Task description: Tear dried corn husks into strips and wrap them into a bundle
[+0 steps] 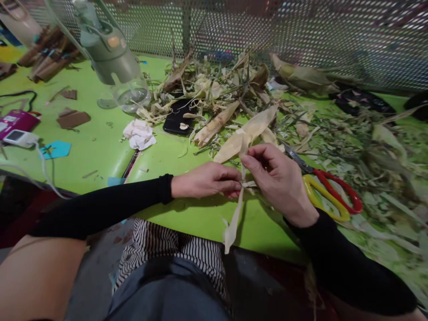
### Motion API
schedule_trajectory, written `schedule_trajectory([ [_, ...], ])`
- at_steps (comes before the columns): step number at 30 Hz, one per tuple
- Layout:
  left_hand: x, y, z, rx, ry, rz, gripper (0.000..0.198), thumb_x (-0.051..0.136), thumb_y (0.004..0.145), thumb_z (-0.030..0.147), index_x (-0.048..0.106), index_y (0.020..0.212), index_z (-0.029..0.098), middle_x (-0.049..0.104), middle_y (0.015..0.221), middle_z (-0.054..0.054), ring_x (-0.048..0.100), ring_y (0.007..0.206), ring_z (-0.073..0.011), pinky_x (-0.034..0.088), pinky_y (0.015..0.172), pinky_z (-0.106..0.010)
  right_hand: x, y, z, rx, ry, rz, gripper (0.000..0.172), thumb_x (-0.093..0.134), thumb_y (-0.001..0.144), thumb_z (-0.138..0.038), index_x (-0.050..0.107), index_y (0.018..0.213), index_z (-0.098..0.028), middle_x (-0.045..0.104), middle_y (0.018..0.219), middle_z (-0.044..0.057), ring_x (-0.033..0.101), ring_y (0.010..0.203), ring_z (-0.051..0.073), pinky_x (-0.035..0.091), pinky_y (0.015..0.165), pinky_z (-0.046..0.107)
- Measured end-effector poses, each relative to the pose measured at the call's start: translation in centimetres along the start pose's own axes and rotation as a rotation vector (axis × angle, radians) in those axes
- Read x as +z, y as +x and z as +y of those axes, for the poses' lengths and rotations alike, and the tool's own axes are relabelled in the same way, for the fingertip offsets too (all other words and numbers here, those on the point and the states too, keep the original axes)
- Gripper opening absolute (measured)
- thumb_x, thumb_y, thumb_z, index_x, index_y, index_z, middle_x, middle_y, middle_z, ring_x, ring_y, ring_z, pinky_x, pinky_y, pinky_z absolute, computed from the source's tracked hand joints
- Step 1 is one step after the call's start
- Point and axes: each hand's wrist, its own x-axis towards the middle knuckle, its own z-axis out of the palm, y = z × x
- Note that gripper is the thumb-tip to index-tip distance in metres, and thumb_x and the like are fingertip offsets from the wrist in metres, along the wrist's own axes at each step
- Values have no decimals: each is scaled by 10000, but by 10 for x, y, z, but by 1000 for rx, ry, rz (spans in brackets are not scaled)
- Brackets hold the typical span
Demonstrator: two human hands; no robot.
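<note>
Both my hands meet over the near part of the green table. Thumb and fingers of my left hand [214, 179] are pinched together at a knot-like crossing in a pale dried husk strip [236, 214], which looks like corn husk. The strip's lower end hangs toward the table edge. My right hand [277, 178] pinches the upper length of the same strip between thumb and forefinger. Just beyond my fingers lies a broad pale husk leaf [249, 133]. Scissors [334, 191] with one red and one yellow handle lie right of my right hand.
Husk scraps [214, 84] are heaped at the back, against a perforated metal screen [234, 26]. A black phone [179, 118], a crumpled tissue [138, 133] and a clear-bottomed bottle [117, 67] stand or lie left of the heap. A white cable [45, 165] runs over the left edge.
</note>
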Motion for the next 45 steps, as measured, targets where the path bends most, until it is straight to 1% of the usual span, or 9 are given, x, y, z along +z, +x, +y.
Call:
schedule_trajectory([
  [6, 6, -7, -4, 182, 360, 4, 199, 588, 1018, 251, 666, 859, 161, 654, 772, 0, 562, 706, -103, 426, 698, -232, 2, -3, -1, 13, 5, 4, 327, 646, 985, -523, 584, 835, -238, 595, 714, -2, 485, 598, 139, 399, 554, 296],
  [14, 9, -5, -8, 254, 557, -37, 187, 574, 994, 157, 624, 815, 176, 693, 822, -35, 618, 762, -130, 489, 750, -242, 6, -5, 2, 10, -4, -37, 307, 642, 1000, -517, 621, 874, -238, 617, 750, 4, 520, 636, 150, 422, 578, 298],
  [19, 9, -5, -4, 224, 390, 216, 134, 588, 1022, 244, 678, 965, 162, 733, 849, -22, 646, 735, -110, 497, 719, -229, -2, -5, 1, -130, -71, 294, 356, 731, 946, -564, 608, 868, -239, 616, 830, 26, 496, 672, 146, 425, 621, 315],
  [25, -1, 0, -17, 253, 384, 462, 315, 634, 1010, 406, 665, 1210, 165, 793, 966, -60, 726, 816, -149, 546, 733, -247, -1, -5, -10, -110, -105, -145, 598, 525, 1002, -728, 561, 684, -222, 548, 581, -7, 457, 514, 125, 339, 512, 295],
  [30, -3, 4, -25, 276, 644, 473, 338, 521, 1006, 291, 639, 1294, 160, 785, 1195, -127, 760, 1012, -206, 598, 900, -337, 5, -2, 1, -1, -153, -123, 421, 643, 975, -569, 536, 746, -233, 596, 650, -8, 486, 550, 133, 358, 523, 283],
  [33, -2, 2, -18, 285, 559, 436, 409, 460, 990, 263, 610, 1350, 139, 759, 1253, -145, 732, 1103, -210, 583, 995, -359, 4, -1, 4, -6, -142, -148, 210, 619, 968, -358, 575, 809, -228, 628, 681, -7, 517, 564, 138, 386, 546, 280],
  [35, -1, -1, -11, 194, 457, 430, 526, 492, 1005, 365, 528, 1463, 109, 776, 1077, -115, 725, 953, -208, 586, 934, -364, 3, -2, 3, -33, -143, -169, 117, 598, 947, -272, 600, 840, -224, 652, 700, -1, 556, 590, 149, 413, 575, 283],
  [39, -1, -2, -3, 104, 233, 498, 673, 569, 997, 483, 431, 1549, 125, 750, 957, -65, 687, 886, -187, 551, 909, -337, 2, -4, -3, -92, -113, -211, 135, 556, 970, -243, 637, 864, -221, 719, 775, 28, 645, 672, 176, 465, 638, 299],
  [45, -6, 2, -5, 33, -64, 381, 321, 605, 1005, 470, 623, 1131, 175, 710, 928, -26, 661, 850, -130, 525, 841, -267, 4, -6, -4, -52, -64, -172, 230, 541, 1027, -327, 634, 843, -225, 692, 714, 14, 630, 622, 165, 459, 603, 293],
])
